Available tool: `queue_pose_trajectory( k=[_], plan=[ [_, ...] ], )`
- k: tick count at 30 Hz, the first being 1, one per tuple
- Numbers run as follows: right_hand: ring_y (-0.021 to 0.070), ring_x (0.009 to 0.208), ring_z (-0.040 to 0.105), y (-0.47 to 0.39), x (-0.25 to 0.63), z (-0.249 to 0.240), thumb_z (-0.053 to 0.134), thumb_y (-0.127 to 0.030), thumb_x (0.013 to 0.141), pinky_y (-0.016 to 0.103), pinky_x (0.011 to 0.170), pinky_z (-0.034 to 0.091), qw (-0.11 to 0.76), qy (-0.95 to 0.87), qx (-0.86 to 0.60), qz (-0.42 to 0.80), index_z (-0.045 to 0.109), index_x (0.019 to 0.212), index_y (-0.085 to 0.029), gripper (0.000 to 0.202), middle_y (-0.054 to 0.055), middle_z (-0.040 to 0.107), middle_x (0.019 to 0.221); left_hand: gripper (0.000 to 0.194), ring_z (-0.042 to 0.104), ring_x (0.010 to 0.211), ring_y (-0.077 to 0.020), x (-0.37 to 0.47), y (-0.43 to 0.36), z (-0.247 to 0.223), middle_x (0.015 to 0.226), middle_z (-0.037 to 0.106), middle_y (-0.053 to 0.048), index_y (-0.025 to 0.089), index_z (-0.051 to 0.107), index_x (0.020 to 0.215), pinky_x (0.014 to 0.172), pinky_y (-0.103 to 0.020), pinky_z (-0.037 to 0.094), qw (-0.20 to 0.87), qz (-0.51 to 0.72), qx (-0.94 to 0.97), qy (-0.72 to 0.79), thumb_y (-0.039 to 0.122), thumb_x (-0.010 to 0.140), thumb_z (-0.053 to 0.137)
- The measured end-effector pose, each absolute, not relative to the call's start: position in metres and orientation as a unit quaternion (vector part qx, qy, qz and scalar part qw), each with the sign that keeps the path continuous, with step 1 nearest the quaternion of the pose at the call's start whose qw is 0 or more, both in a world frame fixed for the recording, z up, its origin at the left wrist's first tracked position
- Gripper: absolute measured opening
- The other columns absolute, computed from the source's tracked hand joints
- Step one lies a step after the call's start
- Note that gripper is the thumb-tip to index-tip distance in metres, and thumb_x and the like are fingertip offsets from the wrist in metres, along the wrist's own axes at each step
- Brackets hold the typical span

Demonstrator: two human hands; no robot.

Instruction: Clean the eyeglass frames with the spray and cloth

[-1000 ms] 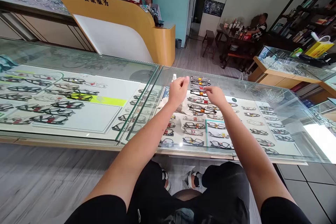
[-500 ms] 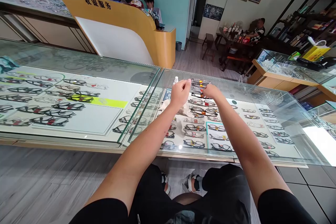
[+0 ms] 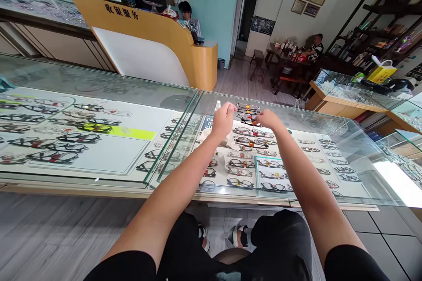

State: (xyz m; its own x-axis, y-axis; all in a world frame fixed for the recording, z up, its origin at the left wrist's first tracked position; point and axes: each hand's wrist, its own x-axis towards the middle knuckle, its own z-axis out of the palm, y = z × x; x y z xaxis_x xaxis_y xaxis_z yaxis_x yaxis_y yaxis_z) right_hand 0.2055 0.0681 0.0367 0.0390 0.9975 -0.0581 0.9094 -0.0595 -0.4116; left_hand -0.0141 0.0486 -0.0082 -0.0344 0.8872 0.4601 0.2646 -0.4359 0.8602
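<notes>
My right hand (image 3: 268,119) pinches the right end of a dark-framed pair of eyeglasses (image 3: 248,121) near the far edge of the glass display counter (image 3: 280,108). Two or so other pairs (image 3: 247,106) lie in line just beyond it. To the left, my left hand (image 3: 224,119) is closed with the fingers curled in; whatever it holds, if anything, is hidden. Behind that hand a white bottle (image 3: 217,105) shows in part. A crumpled pale cloth (image 3: 231,142) lies below it, partly covered by my left wrist.
Rows of eyeglasses (image 3: 241,163) fill the case nearest me. More frames (image 3: 62,156) lie in the left case, past a glass seam. Beyond stands a wooden cashier desk (image 3: 204,63) with a person (image 3: 193,26) behind it. Another person (image 3: 314,48) sits at a dark table.
The view has shifted slightly, so the counter sits lower and further left. My right hand has moved a little right relative to the counter. My left hand stays closed in about the same place.
</notes>
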Motion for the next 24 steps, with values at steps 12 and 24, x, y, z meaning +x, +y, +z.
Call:
queue_pose_trajectory(
  k=[12, 24],
  plan=[
    [0.0247, 0.097, 0.079, 0.002, 0.22, 0.031, 0.054, -0.042, 0.102, 0.039, 0.095, 0.058, 0.446, -0.684, -0.536, 0.214, 0.083, 0.12, -0.024, 0.038, 0.007, 0.086, 0.111, 0.025, 0.05, 0.05, -0.0111, -0.005, 0.052, -0.009, 0.058, 0.057, 0.004, 0.019, 0.074, 0.096, 0.053, -0.024, 0.039, 0.558, 0.481, 0.536, 0.412, 0.043, 0.1, 0.069],
    [0.0265, 0.112, 0.076, -0.014, 0.213, -0.002, 0.06, -0.044, 0.103, 0.047, 0.109, 0.055, 0.506, -0.698, -0.43, 0.269, 0.084, 0.123, -0.032, 0.033, 0.005, 0.082, 0.129, 0.045, 0.068, 0.074, -0.0115, 0.001, 0.037, -0.013, 0.089, 0.077, -0.006, 0.016, 0.077, 0.09, 0.063, -0.021, 0.053, 0.754, 0.358, 0.458, 0.304, 0.047, 0.069, 0.102]
  ],
)
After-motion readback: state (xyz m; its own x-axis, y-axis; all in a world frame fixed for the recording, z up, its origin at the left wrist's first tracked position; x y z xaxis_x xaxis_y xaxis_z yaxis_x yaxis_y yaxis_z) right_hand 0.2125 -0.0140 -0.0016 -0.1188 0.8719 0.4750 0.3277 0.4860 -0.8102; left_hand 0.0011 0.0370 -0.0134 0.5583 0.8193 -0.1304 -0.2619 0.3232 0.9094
